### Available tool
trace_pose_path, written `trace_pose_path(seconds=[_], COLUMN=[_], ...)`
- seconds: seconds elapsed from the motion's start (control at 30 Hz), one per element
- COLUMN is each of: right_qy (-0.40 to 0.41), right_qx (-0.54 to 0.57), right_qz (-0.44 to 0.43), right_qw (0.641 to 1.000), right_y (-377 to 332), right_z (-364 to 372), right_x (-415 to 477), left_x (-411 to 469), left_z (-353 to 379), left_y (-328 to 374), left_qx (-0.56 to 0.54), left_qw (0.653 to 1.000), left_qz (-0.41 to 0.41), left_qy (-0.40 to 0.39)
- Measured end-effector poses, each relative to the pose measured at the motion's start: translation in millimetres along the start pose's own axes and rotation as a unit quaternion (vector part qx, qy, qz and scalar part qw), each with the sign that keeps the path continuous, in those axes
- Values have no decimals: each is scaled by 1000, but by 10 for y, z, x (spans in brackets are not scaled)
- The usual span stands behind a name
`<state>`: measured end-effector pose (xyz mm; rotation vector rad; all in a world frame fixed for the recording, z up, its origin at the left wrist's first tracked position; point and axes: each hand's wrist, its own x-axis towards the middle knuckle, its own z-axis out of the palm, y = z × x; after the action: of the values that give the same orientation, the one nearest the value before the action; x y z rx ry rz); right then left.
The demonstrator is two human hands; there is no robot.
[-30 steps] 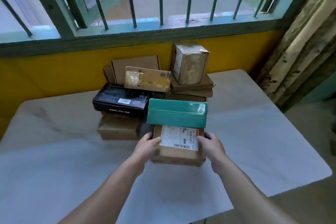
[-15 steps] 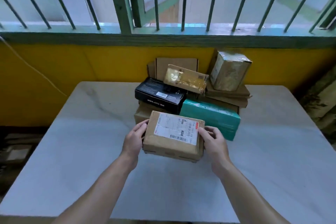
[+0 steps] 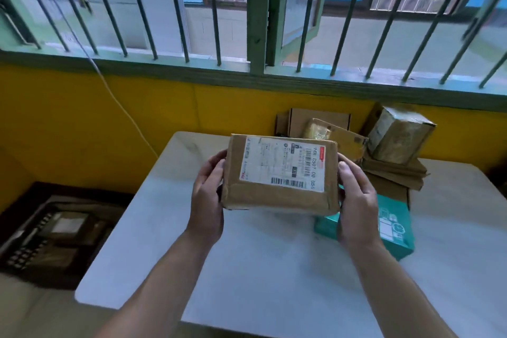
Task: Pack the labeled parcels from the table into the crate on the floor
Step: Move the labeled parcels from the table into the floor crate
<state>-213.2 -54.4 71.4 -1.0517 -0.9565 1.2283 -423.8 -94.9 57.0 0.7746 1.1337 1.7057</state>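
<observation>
Above the middle of the white counter point(image 3: 260, 269), the labelled parcel point(image 3: 279, 173) was held clear of the surface, its white shipping label facing up toward the camera. The left hand point(image 3: 205, 195) gripped the parcel's left end and the right hand point(image 3: 356, 200) gripped its right end, so the parcel lay directly between the two hands. To the right, partly hidden behind the right hand, a teal box point(image 3: 395, 228) rested on the counter. At the far right, against the yellow wall, the remaining parcels formed a pile: a tape-wrapped box point(image 3: 397, 134) sat on flat cartons point(image 3: 392, 173). On the floor to the left of the counter stood the dark crate point(image 3: 41, 233), with blurred packages inside it.
</observation>
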Motion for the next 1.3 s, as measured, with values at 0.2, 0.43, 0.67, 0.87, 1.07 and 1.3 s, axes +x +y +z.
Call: trace_pose_path(seconds=[0.2, 0.43, 0.67, 0.87, 1.07, 1.3], right_qy=[7, -5, -57, -109, -173, -281], right_qx=[45, 70, 77, 54, 29, -30], right_qz=[-76, -100, -55, 4, 44, 76], right_qw=[996, 993, 994, 993, 984, 956], right_y=[-236, -281, -167, 148, 569, 1173], right_z=[378, 565, 664, 928, 1536, 2713], right_x=[-272, -418, -356, -316, -542, -1050], left_x=[-75, -202, -331, -517, -844, -1126], left_z=[-218, -370, -479, -814, -1501, -2674], left_y=[353, 523, 561, 537, 491, 652], left_qx=[-45, -57, -16, 31, 50, 86], left_qw=[997, 995, 996, 988, 975, 944], left_qz=[46, 72, 68, 30, 11, 11], left_qy=[-31, -36, 46, 152, 215, 319])
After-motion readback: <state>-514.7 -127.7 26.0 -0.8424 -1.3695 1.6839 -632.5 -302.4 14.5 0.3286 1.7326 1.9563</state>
